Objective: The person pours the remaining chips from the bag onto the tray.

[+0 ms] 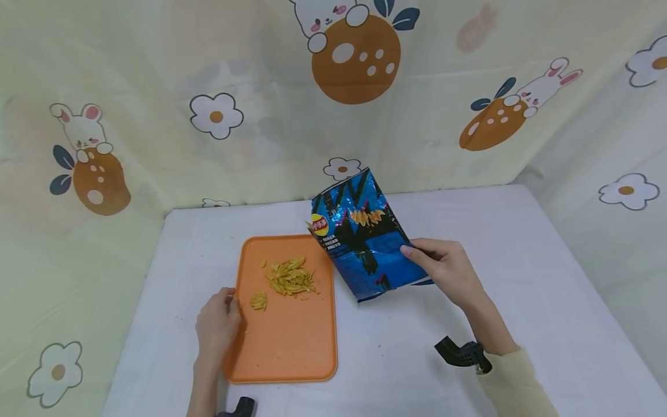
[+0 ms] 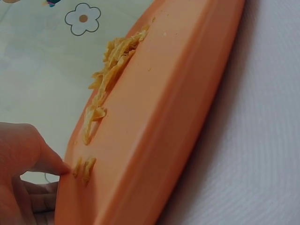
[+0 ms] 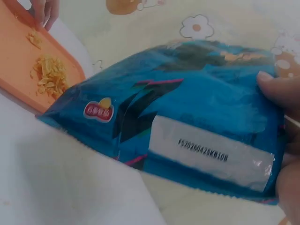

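Note:
At the bag's lower right corner, my right hand (image 1: 450,272) pinches a blue and black chip bag (image 1: 388,249) between thumb and fingers. The bag slants up and to the left, overlapping the tray's far right corner in the head view. My left hand (image 1: 216,324) holds the left rim of an orange tray (image 1: 292,353), thumb on top in the left wrist view. On the tray lie a larger heap of yellow ridged chips (image 1: 290,277) and a smaller pile (image 1: 258,301) closer to my left hand. A printed white label (image 3: 211,152) shows on the bag in the right wrist view.
A white-covered table (image 1: 542,324) extends on both sides of the tray, with small crumbs on it. Behind it hangs a pale curtain (image 1: 271,156) printed with flowers and rabbits. A black wrist camera (image 1: 461,353) is strapped near the right sleeve.

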`<state>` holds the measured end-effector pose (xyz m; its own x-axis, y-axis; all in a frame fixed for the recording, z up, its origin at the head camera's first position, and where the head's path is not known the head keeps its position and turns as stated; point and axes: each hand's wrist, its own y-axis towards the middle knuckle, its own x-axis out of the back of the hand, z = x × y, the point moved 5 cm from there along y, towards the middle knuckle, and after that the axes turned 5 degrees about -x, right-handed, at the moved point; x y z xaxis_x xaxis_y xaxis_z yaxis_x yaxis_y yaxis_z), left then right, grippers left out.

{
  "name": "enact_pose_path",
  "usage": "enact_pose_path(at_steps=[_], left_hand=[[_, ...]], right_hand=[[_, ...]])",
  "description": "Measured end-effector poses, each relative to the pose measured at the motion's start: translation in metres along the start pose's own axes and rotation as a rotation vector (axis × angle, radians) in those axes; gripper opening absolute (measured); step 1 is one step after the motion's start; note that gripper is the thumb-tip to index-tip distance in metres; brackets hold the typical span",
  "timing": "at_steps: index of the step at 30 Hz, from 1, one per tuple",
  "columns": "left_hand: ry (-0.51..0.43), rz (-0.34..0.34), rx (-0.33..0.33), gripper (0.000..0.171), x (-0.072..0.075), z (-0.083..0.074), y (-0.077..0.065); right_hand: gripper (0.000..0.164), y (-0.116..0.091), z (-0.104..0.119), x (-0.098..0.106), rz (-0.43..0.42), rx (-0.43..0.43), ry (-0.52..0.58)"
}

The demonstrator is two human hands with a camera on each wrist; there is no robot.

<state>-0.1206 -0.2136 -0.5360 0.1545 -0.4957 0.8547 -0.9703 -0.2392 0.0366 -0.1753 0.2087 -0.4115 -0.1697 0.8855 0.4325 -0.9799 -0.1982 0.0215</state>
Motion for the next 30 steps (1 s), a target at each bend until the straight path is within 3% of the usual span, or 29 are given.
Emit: enact_pose_path(at_steps=[10, 21, 25, 30], left_hand=[[-0.020, -0.019, -0.027, 0.025, 0.003, -0.001, -0.002], [-0.022, -0.033, -0.058, 0.024, 0.004, -0.005, -0.002], [-0.024, -0.036, -0.046, 0.024, 0.004, -0.003, -0.001], [-0.025, -0.017, -0.021, 0.025, 0.001, -0.001, -0.001]], right_hand=[[0.038, -0.040, 0.000, 0.027, -0.162, -0.170, -0.120], [0.050, -0.080, -0.018, 0.069, -0.166, -0.351, -0.297], [0.054, -0.085, -0.018, 0.084, -0.165, -0.367, -0.371], [0.051, -0.086, -0.017, 0.090, -0.173, -0.320, -0.438]])
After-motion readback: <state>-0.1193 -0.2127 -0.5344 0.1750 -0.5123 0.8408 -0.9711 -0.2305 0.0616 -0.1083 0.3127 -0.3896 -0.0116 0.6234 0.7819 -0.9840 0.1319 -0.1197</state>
